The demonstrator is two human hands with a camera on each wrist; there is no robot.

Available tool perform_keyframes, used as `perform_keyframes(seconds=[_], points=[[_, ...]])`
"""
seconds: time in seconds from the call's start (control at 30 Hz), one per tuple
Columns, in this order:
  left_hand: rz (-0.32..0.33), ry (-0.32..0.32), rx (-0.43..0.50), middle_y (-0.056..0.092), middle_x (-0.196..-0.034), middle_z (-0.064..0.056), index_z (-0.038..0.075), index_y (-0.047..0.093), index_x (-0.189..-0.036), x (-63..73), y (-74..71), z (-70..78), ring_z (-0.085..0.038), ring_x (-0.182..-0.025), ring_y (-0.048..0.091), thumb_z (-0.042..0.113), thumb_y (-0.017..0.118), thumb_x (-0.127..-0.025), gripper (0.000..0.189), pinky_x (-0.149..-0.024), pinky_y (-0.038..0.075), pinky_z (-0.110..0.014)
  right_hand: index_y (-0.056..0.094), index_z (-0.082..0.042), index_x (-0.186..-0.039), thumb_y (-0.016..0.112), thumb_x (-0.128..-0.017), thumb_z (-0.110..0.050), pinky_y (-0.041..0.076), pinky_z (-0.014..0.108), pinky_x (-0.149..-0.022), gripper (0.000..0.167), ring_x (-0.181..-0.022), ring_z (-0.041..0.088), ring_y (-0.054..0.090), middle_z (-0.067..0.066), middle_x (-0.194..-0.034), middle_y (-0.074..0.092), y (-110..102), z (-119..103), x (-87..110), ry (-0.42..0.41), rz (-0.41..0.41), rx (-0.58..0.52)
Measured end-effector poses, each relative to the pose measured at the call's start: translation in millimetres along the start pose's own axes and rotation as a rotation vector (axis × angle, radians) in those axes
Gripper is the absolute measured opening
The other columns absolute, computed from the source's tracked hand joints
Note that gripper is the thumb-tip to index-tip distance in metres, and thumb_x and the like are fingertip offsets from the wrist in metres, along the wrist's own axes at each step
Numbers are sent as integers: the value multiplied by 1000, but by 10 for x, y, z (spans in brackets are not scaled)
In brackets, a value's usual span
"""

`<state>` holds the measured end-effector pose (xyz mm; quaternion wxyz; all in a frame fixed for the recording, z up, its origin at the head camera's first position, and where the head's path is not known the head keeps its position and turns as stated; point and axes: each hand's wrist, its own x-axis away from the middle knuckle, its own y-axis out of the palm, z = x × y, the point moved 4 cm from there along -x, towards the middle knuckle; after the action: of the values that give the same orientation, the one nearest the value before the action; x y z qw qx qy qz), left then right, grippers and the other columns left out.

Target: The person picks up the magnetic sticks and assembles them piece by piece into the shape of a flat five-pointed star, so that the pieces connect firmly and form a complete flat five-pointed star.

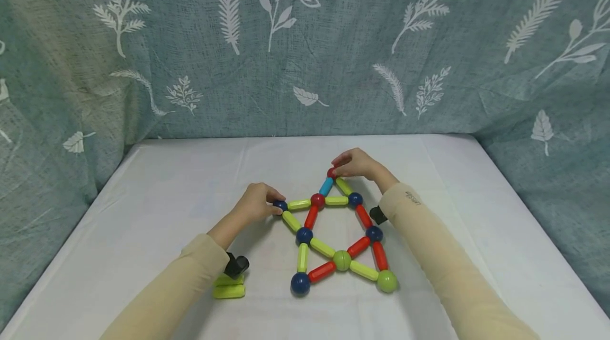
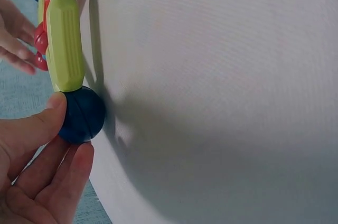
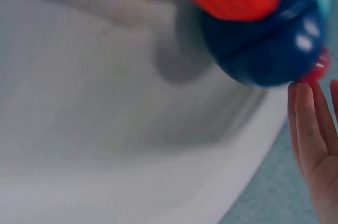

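A star-shaped frame of coloured rods and balls lies on the table, with a light green ball among its inner joints. My left hand pinches the dark blue ball at the star's left tip, thumb on one side and fingers on the other. From that ball a yellow-green rod runs to another blue ball. At the far tip, my right hand holds a red ball by the fingertips. A light blue rod and a yellow-green rod meet at this red ball.
Loose yellow-green rods lie beside the left forearm, partly under the black wrist camera in the head view. White cloth covers the table. Behind it hangs a teal curtain with white leaf prints.
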<state>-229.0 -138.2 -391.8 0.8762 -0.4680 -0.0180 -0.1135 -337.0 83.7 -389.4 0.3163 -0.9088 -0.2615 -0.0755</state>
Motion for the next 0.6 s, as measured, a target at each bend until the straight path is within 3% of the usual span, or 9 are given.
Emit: perform_keyframes(seconds=[0.17, 0.37, 0.5, 0.6], points=[[1, -4, -1, 66, -102, -12, 2, 69, -104, 8, -7, -4, -26, -99, 59, 7, 71, -78, 26, -85, 47, -38, 54, 4, -122, 61, -88, -11, 46, 36, -89, 38, -108, 28, 54, 20, -122, 54, -132, -38, 261, -122, -9, -35], [8, -8, 3, 66, -102, -12, 2, 69, -103, 20, -11, -9, -26, -99, 59, 6, 71, -78, 25, -85, 47, -38, 55, 4, -119, 63, -87, -11, 46, 37, -88, 37, -105, 27, 57, 22, -120, 55, -152, 36, 793, -249, -26, -66], [8, -4, 10, 66, -102, -12, 2, 69, -103, 19, -3, -12, -26, -99, 59, 5, 71, -78, 25, -86, 47, -38, 58, 5, -115, 65, -85, -11, 48, 34, -84, 35, -100, 25, 59, 18, -112, 60, -51, 193, 1194, -280, -25, -44], [8, -11, 7, 66, -103, -12, 2, 69, -103, 19, 1, -24, -26, -99, 59, 5, 70, -79, 25, -85, 47, -38, 60, 4, -112, 68, -83, -14, 47, 38, -86, 35, -99, 26, 58, 14, -106, 63, 66, 342, 1445, -258, -45, -50]])
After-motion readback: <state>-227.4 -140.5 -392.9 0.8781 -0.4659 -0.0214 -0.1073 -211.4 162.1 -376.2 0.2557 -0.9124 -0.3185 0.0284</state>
